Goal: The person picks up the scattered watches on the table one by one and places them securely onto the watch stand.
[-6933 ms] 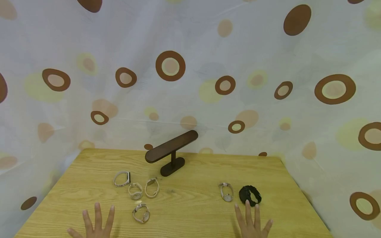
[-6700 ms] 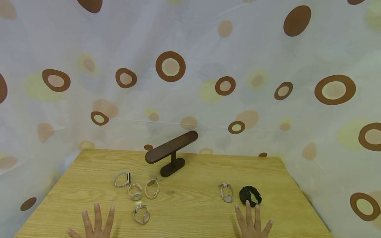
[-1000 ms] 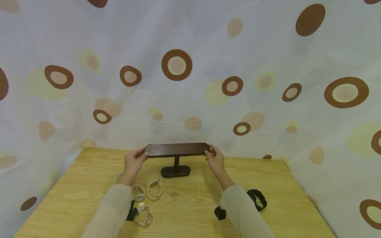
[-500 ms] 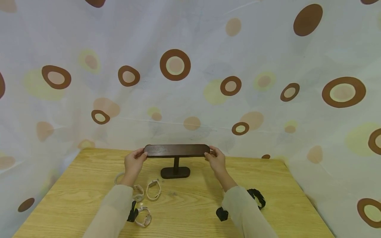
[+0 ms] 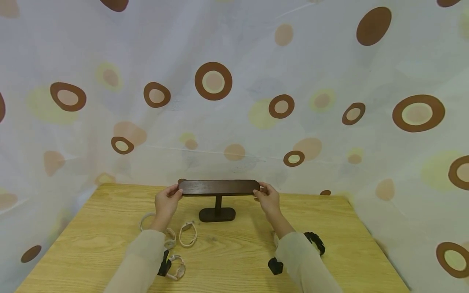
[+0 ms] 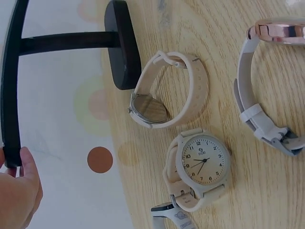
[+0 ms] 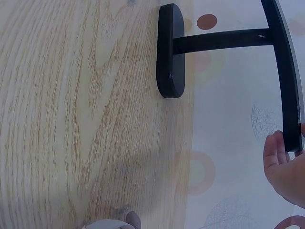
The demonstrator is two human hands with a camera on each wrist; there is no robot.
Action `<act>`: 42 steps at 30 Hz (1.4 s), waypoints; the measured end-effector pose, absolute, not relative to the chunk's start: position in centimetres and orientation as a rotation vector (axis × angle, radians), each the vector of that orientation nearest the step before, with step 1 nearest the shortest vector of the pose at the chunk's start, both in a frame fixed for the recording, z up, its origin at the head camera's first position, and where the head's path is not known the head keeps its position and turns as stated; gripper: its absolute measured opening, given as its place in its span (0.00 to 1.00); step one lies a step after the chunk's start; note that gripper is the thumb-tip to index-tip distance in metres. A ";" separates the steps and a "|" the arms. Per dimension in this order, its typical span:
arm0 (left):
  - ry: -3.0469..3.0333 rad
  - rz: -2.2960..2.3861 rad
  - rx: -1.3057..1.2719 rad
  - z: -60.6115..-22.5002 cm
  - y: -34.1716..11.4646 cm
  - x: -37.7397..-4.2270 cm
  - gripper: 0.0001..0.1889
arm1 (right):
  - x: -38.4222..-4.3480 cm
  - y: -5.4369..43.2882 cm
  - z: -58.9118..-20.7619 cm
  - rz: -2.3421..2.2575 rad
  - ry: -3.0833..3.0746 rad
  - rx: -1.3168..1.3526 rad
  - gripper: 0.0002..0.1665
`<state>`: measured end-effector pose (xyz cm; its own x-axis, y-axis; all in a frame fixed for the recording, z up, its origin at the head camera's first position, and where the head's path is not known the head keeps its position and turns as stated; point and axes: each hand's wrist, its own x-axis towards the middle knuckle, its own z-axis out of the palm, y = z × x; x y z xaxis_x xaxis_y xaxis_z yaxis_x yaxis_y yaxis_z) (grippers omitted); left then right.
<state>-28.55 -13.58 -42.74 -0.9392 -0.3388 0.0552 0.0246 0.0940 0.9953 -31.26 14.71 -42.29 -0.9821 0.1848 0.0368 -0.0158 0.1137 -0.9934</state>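
Note:
A dark brown T-shaped watch stand [image 5: 220, 187] stands upright near the back of the table, its long bar running left to right. My left hand [image 5: 166, 204] grips the bar's left end between thumb and fingers. At the right end, my right hand [image 5: 269, 201] pinches the bar the same way. Both wrist views show the stand's oval base [image 6: 122, 45] on the wood, with the left hand [image 6: 19, 198] and right hand [image 7: 288, 176] at the bar tips. Closest to the base lies a cream-strapped watch [image 6: 195, 90].
Left of centre lie a white-dial watch [image 5: 170, 243], a pale wristband [image 5: 143, 221] and a rose-gold watch [image 5: 180, 270]. Behind my right sleeve [image 5: 304, 260], a black watch [image 5: 318, 242] and a pale watch [image 5: 275, 239] are partly hidden. A spotted curtain [image 5: 249, 61] hangs behind the table.
Earlier the stand was angled and both hands lay spread near the front. Now the hands hold its ends and the bar faces me squarely. Over the last second it has barely shifted.

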 end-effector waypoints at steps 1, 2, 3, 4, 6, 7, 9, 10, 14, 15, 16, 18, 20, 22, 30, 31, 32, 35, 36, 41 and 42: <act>-2.100 -1.932 0.315 -42.8 -13.5 -28.5 0.18 | -31.2 14.8 -42.3 1.981 -2.231 -0.172 0.22; -2.104 -1.936 0.321 -42.8 -13.4 -28.4 0.18 | -31.1 14.8 -42.3 1.975 -2.234 -0.174 0.22; -2.102 -1.938 0.319 -42.8 -13.3 -28.4 0.18 | -31.1 14.9 -42.3 1.966 -2.237 -0.175 0.22; -2.102 -1.941 0.320 -42.9 -13.3 -28.4 0.18 | -31.0 15.0 -42.4 1.955 -2.241 -0.178 0.22; -2.103 -1.941 0.313 -42.9 -13.2 -28.3 0.18 | -30.9 15.1 -42.4 1.942 -2.244 -0.181 0.21; -2.103 -1.943 0.309 -43.0 -13.1 -28.2 0.18 | -30.8 15.2 -42.4 1.933 -2.247 -0.184 0.21; -2.095 -1.945 0.301 -43.0 -13.0 -28.2 0.18 | -30.6 15.3 -42.4 1.920 -2.255 -0.181 0.21; -2.092 -1.948 0.300 -43.0 -12.9 -28.1 0.18 | -30.5 15.4 -42.3 1.917 -2.256 -0.178 0.21; -2.087 -1.962 0.295 -43.0 -12.7 -28.0 0.18 | -30.2 15.7 -42.3 1.907 -2.269 -0.155 0.20; -2.090 -1.966 0.295 -43.0 -12.7 -28.0 0.18 | -30.1 15.8 -42.3 1.907 -2.270 -0.151 0.20; -2.090 -1.973 0.295 -43.0 -12.6 -28.0 0.18 | -30.0 15.9 -42.3 1.908 -2.271 -0.150 0.20; -2.098 -1.980 0.294 -43.0 -12.5 -28.0 0.18 | -29.9 16.1 -42.3 1.910 -2.272 -0.152 0.21; -2.107 -1.982 0.292 -42.9 -12.4 -28.0 0.18 | -29.8 16.3 -42.2 1.914 -2.272 -0.159 0.21; -2.109 -1.990 0.289 -42.9 -12.2 -27.9 0.17 | -29.6 16.5 -42.2 1.915 -2.274 -0.164 0.22; -2.042 -2.039 0.258 -42.7 -11.3 -27.7 0.17 | -28.9 17.6 -42.0 1.901 -2.293 -0.149 0.22; -2.039 -2.043 0.258 -42.7 -11.2 -27.7 0.17 | -28.8 17.7 -42.0 1.904 -2.291 -0.145 0.22; -2.034 -2.048 0.254 -42.7 -11.2 -27.6 0.17 | -28.6 17.8 -42.1 1.908 -2.289 -0.140 0.22; -2.044 -2.057 0.258 -42.7 -10.9 -27.5 0.17 | -28.3 18.1 -42.1 1.920 -2.279 -0.135 0.22; -2.049 -2.056 0.259 -42.7 -10.9 -27.5 0.17 | -28.2 18.2 -42.2 1.921 -2.277 -0.136 0.22; -2.071 -2.071 0.260 -42.6 -10.4 -27.1 0.17 | -27.7 18.7 -42.2 1.932 -2.274 -0.165 0.23; -2.075 -2.075 0.259 -42.5 -10.3 -27.0 0.18 | -27.6 18.8 -42.2 1.934 -2.276 -0.176 0.23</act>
